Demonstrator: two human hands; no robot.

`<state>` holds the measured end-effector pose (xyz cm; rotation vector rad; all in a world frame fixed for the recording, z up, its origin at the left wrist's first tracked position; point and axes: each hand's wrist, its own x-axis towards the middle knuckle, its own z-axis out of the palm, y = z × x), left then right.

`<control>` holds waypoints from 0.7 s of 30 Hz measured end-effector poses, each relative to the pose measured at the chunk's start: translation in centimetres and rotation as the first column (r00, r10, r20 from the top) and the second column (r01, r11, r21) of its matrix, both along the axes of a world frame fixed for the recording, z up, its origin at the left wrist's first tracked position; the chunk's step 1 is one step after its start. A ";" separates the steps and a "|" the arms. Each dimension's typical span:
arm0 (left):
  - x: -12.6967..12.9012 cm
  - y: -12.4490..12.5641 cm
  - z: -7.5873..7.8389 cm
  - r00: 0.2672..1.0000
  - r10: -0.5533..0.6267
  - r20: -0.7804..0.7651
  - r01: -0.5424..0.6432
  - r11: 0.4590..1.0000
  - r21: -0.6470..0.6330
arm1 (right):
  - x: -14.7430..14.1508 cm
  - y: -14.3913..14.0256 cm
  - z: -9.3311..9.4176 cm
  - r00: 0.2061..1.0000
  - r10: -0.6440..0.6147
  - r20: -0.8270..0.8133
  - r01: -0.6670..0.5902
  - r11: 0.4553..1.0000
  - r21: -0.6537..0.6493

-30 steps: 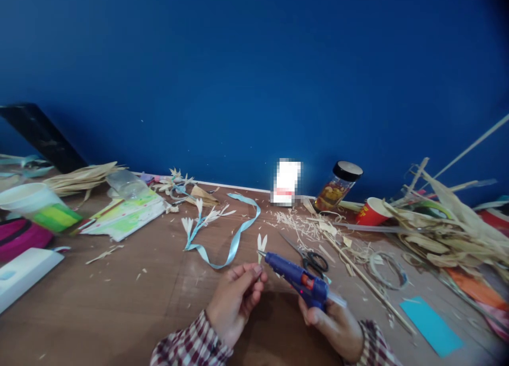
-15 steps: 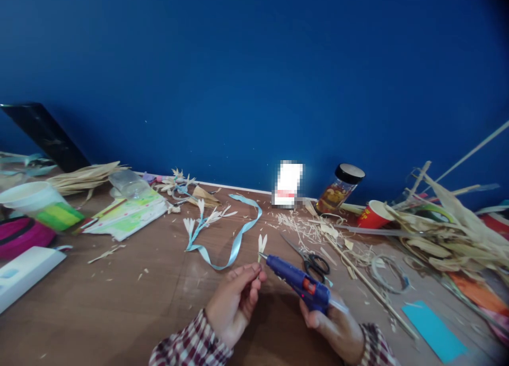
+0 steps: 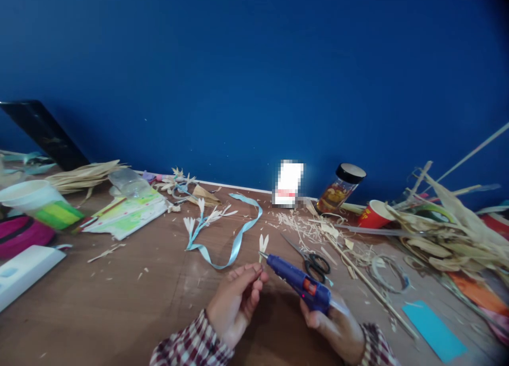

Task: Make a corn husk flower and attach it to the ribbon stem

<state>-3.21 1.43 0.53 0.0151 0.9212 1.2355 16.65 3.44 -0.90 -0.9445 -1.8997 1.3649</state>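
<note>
Between thumb and fingers, my left hand point(image 3: 236, 302) pinches the stem of a small pale flower point(image 3: 263, 244), its petals pointing up. My right hand point(image 3: 334, 323) is wrapped round a blue glue gun point(image 3: 298, 281) with a red light showing on its body. The gun's metal nozzle meets or nearly meets the flower's stem just under the petals. Beyond my hands, a light blue ribbon point(image 3: 234, 246) curls from a spray of white flowers point(image 3: 202, 217) on the table. Scissors point(image 3: 316, 265) with black handles lie past the glue gun.
Pale shavings point(image 3: 296, 225) litter the table point(image 3: 119, 313). A lidded jar point(image 3: 338, 191), a red paper cup point(image 3: 376, 213) and dried husks point(image 3: 445, 233) stand or lie to the right. On the left are a painted cup point(image 3: 43, 201), a painted sheet point(image 3: 131, 215) and a white box point(image 3: 27, 273). A blue wall point(image 3: 222, 79) rises behind.
Almost nothing differs. The flower, both hands and the glue gun hold their places, with only a very slight shift to the right in the picture.
</note>
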 end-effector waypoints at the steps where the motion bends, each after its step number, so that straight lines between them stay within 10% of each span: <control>1: 0.0 0.0 0.0 1.000 -0.001 -0.002 0.001 1.000 -0.001 | 0.0 0.0 0.0 1.000 -0.001 0.002 0.001 1.000 -0.002; 21: 0.1 0.2 0.0 0.993 0.010 -0.115 -0.005 0.999 0.041 | 0.7 -0.1 -1.2 1.000 0.009 -0.010 -0.009 1.000 -0.017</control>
